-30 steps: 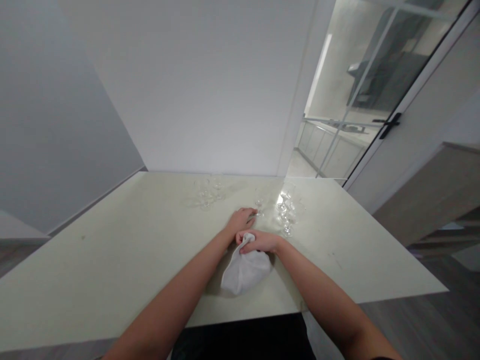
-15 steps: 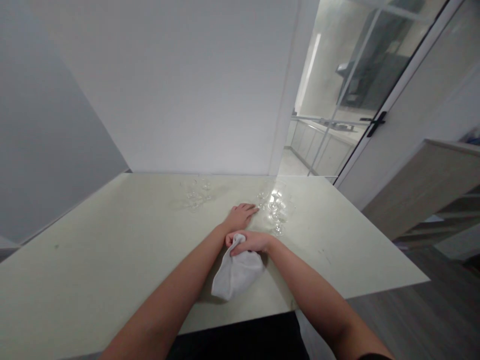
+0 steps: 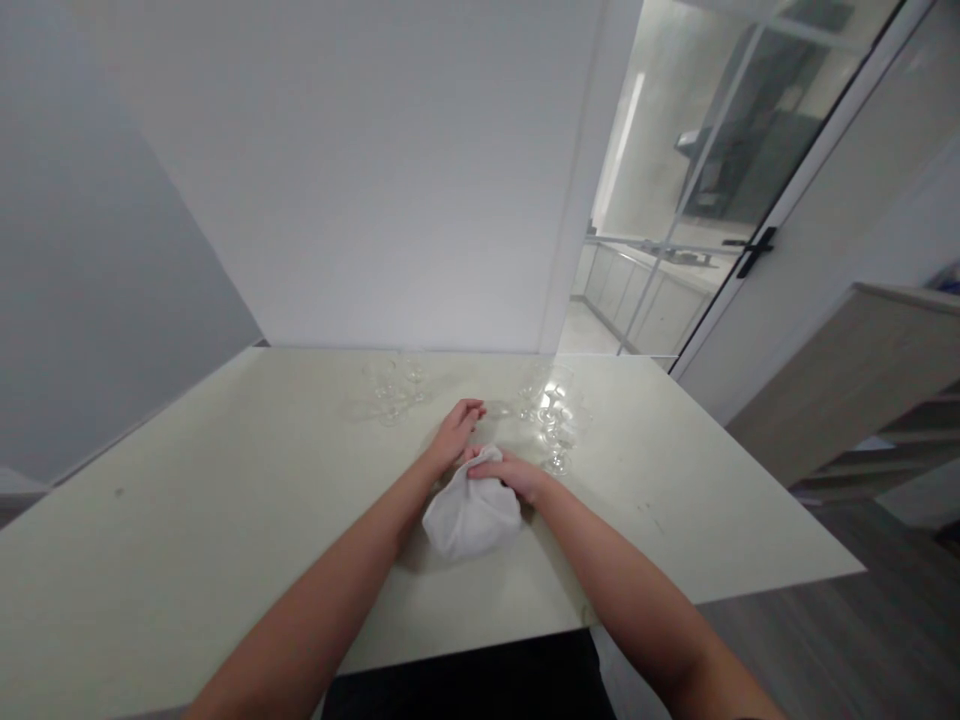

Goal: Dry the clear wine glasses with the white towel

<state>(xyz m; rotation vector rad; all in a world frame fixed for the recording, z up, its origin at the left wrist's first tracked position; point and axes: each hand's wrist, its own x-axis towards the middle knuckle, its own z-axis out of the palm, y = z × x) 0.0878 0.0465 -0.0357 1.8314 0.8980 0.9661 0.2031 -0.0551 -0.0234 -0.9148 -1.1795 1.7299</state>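
My left hand (image 3: 453,432) rests on the pale table (image 3: 225,500) with its fingers curled around the end of a faint clear glass (image 3: 498,409) that points right. Just behind it my right hand (image 3: 511,474) is closed on a bunched white cloth (image 3: 471,517), which lies on the table and touches the left wrist. A cluster of several clear stemmed glasses (image 3: 553,418) stands just right of both hands. A smaller group of clear glasses (image 3: 393,386) stands farther back on the left.
A white wall rises right behind the table's far edge. On the right are a glass door with a black handle (image 3: 752,250) and a wooden shelf unit (image 3: 862,380). The table's near edge (image 3: 675,600) drops to grey wood flooring.
My left hand has drawn back to the left from the right-hand glasses, its fingers curling. The right hand and the cloth have shifted slightly up toward it. The camera has swung a little.
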